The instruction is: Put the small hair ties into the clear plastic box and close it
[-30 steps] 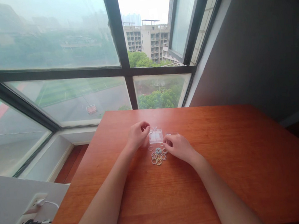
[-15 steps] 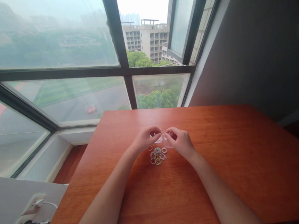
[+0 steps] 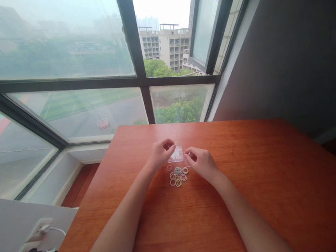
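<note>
Socket: a wall socket (image 3: 34, 241) with a white plug and a black plug sits at the far left, below the bench edge.
Bench: a red-brown wooden bench (image 3: 263, 180) stands under a big window.
Left hand: the left hand (image 3: 158, 155) is curled, with its fingertips pinched on the left edge of the clear box.
Clear box: a small clear box (image 3: 176, 154) with little walls inside sits between the two hands, tipped up a bit. I cannot tell if anything is inside it.
Rings: a small heap of rings (image 3: 177, 175), some yellow, blue and white, lies on the bench just in front of the box, close to both hands.
Right hand: the right hand (image 3: 202, 163) is curled too, its fingertips pinched at the right side of the box, on a small clear piece I cannot make out.
How far along: the rings all look to be out on the bench, so it seems only just begun.
</note>
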Demonstrator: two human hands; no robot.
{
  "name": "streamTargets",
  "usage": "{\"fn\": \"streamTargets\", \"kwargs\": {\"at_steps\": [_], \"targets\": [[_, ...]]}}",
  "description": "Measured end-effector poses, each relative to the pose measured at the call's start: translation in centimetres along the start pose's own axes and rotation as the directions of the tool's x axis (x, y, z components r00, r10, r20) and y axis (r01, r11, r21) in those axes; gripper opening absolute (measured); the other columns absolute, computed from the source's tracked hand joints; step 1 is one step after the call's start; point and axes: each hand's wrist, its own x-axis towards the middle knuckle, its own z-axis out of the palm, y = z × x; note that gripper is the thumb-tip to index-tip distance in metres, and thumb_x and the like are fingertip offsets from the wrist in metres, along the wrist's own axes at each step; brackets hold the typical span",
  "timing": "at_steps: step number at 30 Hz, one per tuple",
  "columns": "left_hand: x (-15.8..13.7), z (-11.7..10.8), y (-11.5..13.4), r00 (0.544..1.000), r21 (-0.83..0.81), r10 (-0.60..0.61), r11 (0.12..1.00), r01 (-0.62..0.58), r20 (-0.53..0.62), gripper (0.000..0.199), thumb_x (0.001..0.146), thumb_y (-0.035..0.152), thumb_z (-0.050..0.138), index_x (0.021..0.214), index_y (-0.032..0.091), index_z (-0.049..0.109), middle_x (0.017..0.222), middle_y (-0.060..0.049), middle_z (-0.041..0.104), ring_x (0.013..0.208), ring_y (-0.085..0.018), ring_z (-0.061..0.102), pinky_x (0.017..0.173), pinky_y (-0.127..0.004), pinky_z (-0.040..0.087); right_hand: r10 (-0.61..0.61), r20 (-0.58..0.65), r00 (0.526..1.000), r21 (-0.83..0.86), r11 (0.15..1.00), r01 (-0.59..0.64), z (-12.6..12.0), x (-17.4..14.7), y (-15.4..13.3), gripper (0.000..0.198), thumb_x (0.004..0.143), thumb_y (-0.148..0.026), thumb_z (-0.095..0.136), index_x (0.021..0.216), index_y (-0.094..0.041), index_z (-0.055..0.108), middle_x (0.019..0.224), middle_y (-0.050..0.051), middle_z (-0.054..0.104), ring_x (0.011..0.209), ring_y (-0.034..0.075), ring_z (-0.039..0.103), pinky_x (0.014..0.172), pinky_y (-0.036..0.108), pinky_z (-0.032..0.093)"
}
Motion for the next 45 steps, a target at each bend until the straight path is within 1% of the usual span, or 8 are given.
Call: {"fn": "streamTargets", "kwargs": {"at_steps": [2,4,8,15,20,28,35,45], "targets": [[0.1,-0.4,-0.8,0.994,0.109,-0.006,0.994,0.019,-0.111,0.014,0.082,0.027,0.055,0.078,0.016,0.063,0.068,0.0,0.062,0.06,-0.011,0.053,0.057,-0.021,0.04,-0.009,0.028,1.0,-0.029,1.0,0.01,0.0,-0.1,-0.1,0.012,0.084,-0.027,0.055,0.082,-0.022,0.066,0.067,-0.001,0.065,0.061,0.013,0.057,0.061,0.021,0.038],[0.1,-0.9,-1.5,0.986,0.23,0.015,0.973,0.023,-0.163,0.011,0.081,0.026,0.055,0.079,0.017,0.062,0.071,0.0,0.063,0.059,-0.011,0.053,0.058,-0.022,0.04,-0.016,0.054,0.998,-0.057,0.998,0.019,0.0,-0.1,-0.3,0.012,0.084,-0.026,0.055,0.083,-0.022,0.065,0.068,-0.001,0.065,0.062,0.013,0.057,0.062,0.022,0.037],[0.1,-1.4,-2.3,0.988,0.351,0.06,0.936,-0.007,-0.139,0.009,0.082,0.025,0.055,0.08,0.019,0.061,0.074,0.0,0.063,0.06,-0.011,0.053,0.06,-0.024,0.04,-0.028,0.102,0.994,-0.101,0.994,0.038,0.1,-0.2,-0.4,0.01,0.084,-0.025,0.055,0.083,-0.023,0.065,0.07,-0.002,0.066,0.065,0.013,0.058,0.063,0.022,0.036],[0.0,-1.3,-2.8,0.994,0.344,0.07,0.938,-0.037,-0.084,0.01,0.083,0.025,0.054,0.085,0.02,0.062,0.074,0.0,0.063,0.062,-0.012,0.054,0.06,-0.023,0.041,-0.065,0.146,0.987,-0.124,0.989,0.084,0.2,-0.3,-0.5,0.01,0.084,-0.022,0.055,0.084,-0.024,0.066,0.073,-0.002,0.068,0.067,0.013,0.057,0.065,0.023,0.036],[0.1,-1.3,-2.9,0.994,0.328,0.069,0.944,-0.039,-0.082,0.011,0.082,0.023,0.054,0.085,0.02,0.064,0.075,0.0,0.063,0.062,-0.012,0.055,0.061,-0.023,0.042,-0.068,0.199,0.978,-0.113,0.989,0.092,0.0,-0.4,-0.7,0.011,0.084,-0.023,0.056,0.085,-0.023,0.067,0.072,-0.001,0.067,0.063,0.011,0.056,0.06,0.021,0.034],[0.1,-1.3,-2.4,0.993,0.315,0.087,0.947,-0.058,-0.078,0.011,0.082,0.021,0.054,0.085,0.019,0.064,0.076,0.0,0.064,0.062,-0.011,0.055,0.061,-0.023,0.042,-0.21,0.324,0.923,-0.057,0.969,0.241,-0.5,-0.9,-1.3,0.02,0.08,-0.018,0.057,0.095,-0.026,0.068,0.067,-0.003,0.064,0.06,0.011,0.052,0.06,0.022,0.032],[0.0,-1.2,-2.4,0.994,0.288,0.079,0.956,-0.056,-0.069,0.011,0.082,0.022,0.054,0.085,0.019,0.064,0.076,0.0,0.064,0.062,-0.011,0.055,0.06,-0.023,0.042,-0.187,0.416,0.89,-0.064,0.97,0.234,-0.4,-1.0,-1.1,0.017,0.08,-0.02,0.058,0.09,-0.026,0.071,0.072,-0.002,0.068,0.065,0.012,0.056,0.064,0.022,0.036],[0.0,-1.1,-2.2,0.994,0.288,0.092,0.955,-0.072,-0.057,0.012,0.081,0.02,0.053,0.083,0.019,0.064,0.078,-0.001,0.066,0.063,-0.012,0.056,0.061,-0.023,0.043,-0.18,0.43,0.885,-0.079,0.969,0.236,-0.2,-0.9,-0.9,0.013,0.081,-0.021,0.06,0.084,-0.026,0.071,0.075,-0.001,0.069,0.068,0.013,0.058,0.069,0.023,0.038]]}}
